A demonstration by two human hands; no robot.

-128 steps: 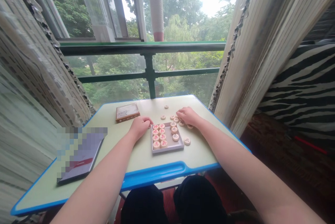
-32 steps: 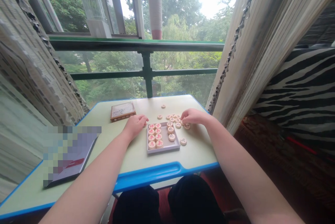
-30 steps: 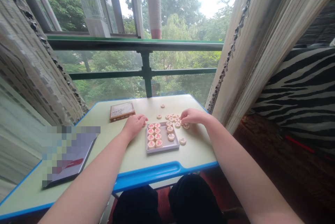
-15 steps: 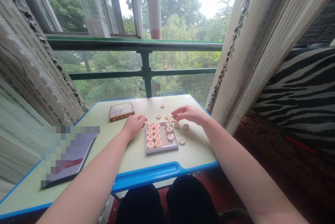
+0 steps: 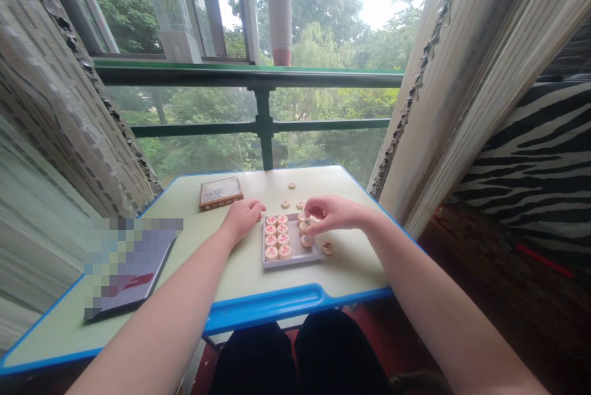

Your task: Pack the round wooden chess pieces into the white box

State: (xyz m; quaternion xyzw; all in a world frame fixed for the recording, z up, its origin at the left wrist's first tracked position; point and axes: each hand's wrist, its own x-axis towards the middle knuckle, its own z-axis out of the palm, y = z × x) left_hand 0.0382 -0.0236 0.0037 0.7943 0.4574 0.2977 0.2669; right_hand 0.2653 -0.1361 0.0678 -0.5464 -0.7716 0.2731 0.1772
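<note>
My right hand [image 5: 333, 213] pinches a Chinese chess piece [image 5: 308, 223] with a dark character, held over the right side of a shallow white box [image 5: 295, 259]. Inside that box, red-marked chess pieces [image 5: 277, 238] stand in two columns on the left. A dark-marked piece [image 5: 306, 240] sits on the right, below my fingers, with others partly hidden behind them. My left hand [image 5: 244, 216] rests on the table just left of the box, fingers stretched and slightly curled, holding nothing visible.
A decorated box lid [image 5: 220, 193] lies at the back left of the blue-edged table [image 5: 240, 278]. Loose pieces lie behind the box, and one piece [image 5: 327, 248] lies to its right. A dark flat device [image 5: 133, 284], partly blurred, is on the left. Curtains hang on both sides.
My right hand has moved from the loose pieces beyond the box's corner toward me, over the box, carrying a piece. The left hand stays beside the box. The view has shifted slightly.
</note>
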